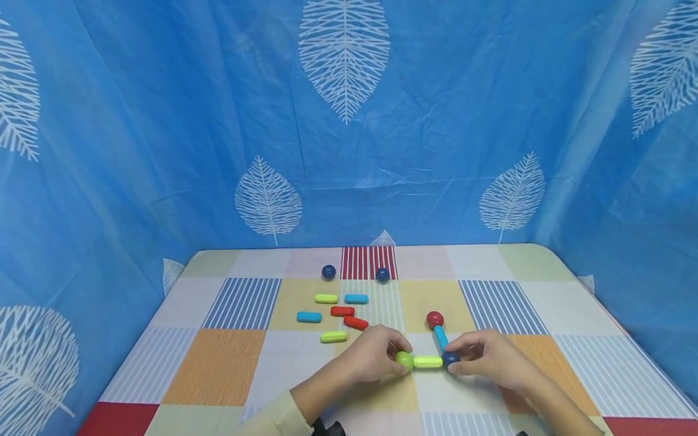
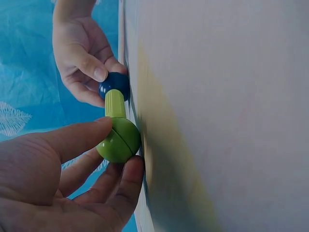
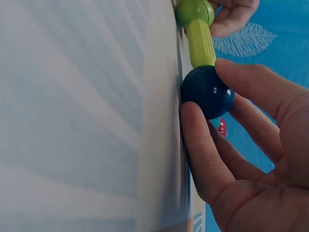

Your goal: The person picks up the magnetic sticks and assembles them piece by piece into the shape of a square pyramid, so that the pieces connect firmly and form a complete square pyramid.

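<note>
My left hand point(image 1: 377, 355) pinches a green ball point(image 2: 119, 140) between thumb and fingers. A ridged yellow-green rod point(image 1: 428, 362) runs from that ball to a dark blue ball point(image 3: 207, 92), touching both. The blue ball is held by the thumb and fingers of my right hand point(image 1: 492, 360). From the blue ball a light blue rod point(image 1: 440, 338) leads away to a red ball point(image 1: 435, 319), forming an L with the yellow-green rod. In the right wrist view the red ball is mostly hidden behind the fingers. All these pieces lie at table level.
Left of the hands lie loose rods: yellow-green point(image 1: 333, 336), red point(image 1: 355, 322) and light blue point(image 1: 309, 317), several in all. Two dark blue balls point(image 1: 328, 272) point(image 1: 382, 275) sit near the table's back edge. A blue leaf-patterned curtain point(image 1: 347, 179) surrounds the patchwork-covered table point(image 1: 216, 370).
</note>
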A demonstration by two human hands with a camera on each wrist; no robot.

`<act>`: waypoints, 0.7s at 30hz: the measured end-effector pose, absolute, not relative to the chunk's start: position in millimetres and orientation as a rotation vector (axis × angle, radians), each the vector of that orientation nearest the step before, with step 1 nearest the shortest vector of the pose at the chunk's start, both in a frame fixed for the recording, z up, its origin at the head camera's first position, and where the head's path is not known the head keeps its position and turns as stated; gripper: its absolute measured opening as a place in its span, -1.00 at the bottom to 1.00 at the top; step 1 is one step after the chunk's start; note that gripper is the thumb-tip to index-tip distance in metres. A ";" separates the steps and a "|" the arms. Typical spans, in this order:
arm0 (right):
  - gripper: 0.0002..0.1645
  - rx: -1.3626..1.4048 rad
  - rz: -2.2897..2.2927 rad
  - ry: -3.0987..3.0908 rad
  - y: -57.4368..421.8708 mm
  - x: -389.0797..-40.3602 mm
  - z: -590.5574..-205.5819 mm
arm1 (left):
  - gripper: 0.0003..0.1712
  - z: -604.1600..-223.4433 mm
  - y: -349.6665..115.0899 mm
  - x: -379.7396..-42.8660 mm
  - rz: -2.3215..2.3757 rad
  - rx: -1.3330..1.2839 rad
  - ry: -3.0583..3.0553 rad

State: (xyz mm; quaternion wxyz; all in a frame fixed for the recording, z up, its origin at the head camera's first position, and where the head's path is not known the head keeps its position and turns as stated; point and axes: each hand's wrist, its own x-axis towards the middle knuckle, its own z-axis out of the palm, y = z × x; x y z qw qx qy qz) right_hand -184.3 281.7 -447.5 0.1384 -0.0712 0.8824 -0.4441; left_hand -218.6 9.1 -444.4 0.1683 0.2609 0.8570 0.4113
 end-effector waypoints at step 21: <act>-0.51 -0.130 -1.338 2.555 273.6 -178.0 -449.1 | -0.75 -441.2 6.2 -215.8 1.112 0.727 2.462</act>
